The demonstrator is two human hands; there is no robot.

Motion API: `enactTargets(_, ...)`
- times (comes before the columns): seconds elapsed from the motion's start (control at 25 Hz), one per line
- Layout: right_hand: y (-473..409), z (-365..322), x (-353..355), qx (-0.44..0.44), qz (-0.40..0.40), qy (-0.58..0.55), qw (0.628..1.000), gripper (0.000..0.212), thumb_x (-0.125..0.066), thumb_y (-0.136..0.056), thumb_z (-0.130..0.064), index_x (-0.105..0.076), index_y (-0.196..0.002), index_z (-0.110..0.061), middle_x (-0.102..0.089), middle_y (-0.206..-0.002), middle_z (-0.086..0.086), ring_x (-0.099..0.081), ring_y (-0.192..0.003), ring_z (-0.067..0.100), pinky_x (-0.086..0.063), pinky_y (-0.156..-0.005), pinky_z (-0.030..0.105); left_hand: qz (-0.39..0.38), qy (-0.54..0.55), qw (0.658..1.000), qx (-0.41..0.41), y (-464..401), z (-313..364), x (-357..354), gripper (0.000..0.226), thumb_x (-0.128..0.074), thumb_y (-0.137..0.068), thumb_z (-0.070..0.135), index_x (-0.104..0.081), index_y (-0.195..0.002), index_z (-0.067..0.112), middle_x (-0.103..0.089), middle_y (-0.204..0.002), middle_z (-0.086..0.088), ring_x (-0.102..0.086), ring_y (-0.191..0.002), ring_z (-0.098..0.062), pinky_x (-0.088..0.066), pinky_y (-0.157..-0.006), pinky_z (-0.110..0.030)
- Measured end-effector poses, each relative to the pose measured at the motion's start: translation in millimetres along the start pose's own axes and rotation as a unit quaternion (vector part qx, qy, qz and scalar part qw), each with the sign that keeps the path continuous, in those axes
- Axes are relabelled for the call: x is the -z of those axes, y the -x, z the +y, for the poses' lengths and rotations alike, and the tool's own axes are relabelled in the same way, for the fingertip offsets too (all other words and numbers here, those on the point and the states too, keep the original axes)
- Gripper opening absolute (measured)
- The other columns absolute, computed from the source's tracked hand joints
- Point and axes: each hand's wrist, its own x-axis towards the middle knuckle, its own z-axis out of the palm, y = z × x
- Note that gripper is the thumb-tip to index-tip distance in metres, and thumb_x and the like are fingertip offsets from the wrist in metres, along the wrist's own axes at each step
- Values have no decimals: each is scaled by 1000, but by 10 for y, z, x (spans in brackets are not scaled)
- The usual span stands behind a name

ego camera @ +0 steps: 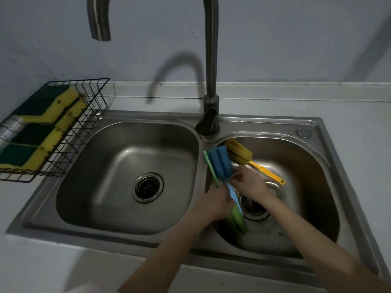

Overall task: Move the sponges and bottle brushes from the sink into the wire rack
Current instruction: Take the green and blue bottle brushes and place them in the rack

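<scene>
We see our left hand (213,205) gripping the green brush (234,220) and the blue brush (219,162) over the right basin of the sink (317,127), while our right hand (250,183) pinches the blue brush's neck. The yellow brush (240,154) lies in that basin at one o'clock from our hands. At nine o'clock, the wire rack (84,123) holds yellow-and-green sponges (42,115), and the faucet (210,81) rises at twelve.

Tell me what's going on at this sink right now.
A person is clearing the right basin of the steel double sink. The left hand holds the green sponge-headed bottle brush and the right hand holds the blue one. The yellow brush lies in the basin. Yellow-and-green sponges already sit in the black wire rack.
</scene>
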Motion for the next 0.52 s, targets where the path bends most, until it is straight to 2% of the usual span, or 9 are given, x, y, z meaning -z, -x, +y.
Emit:
enactTargets(0.08,-27,26,-50,-17,7,-32,999,38,-59,-83,-17,-50,-117,-4,-66,-113,17,-59,-107,32,-46,-85,37,2,38,999,9,-19,55,-5,49,-39,-94,23,-30,-138,5,-36,-143,-23,-38,-130,-35,-33,-106,-35)
enactTargets(0.2,-62,54,-136,-39,-20,-43,998,43,-61,-84,-21,-44,-118,-2,-64,-115,18,-58,-108,33,-38,-74,27,0,91,996,15,-51,95,-12,49,-35,-95,17,-26,-140,4,-35,-144,-22,-33,-134,-34,-28,-109,-34)
enactTargets(0.32,-65,70,-209,-31,-16,-40,999,31,-58,-86,-16,-51,-113,-1,-64,-112,19,-59,-105,32,-31,-66,21,27,164,985,44,-107,84,-23,44,-36,-94,17,-35,-137,5,-41,-142,-21,-39,-130,-32,-32,-108,-34)
enactTargets(0.44,-54,62,-206,-13,3,-43,999,27,-58,-86,-13,-56,-110,-1,-66,-111,19,-59,-106,34,-35,-71,24,81,231,967,70,-87,72,-6,42,-39,-93,17,-39,-135,9,-44,-142,-15,-44,-128,-29,-36,-104,-31)
enactTargets(0.52,-48,43,-150,-1,10,-43,999,28,-59,-85,-14,-58,-110,-1,-66,-112,19,-59,-107,34,-41,-77,29,100,248,962,59,-55,52,17,42,-40,-93,17,-41,-134,9,-47,-139,-16,-49,-123,-29,-40,-99,-31)
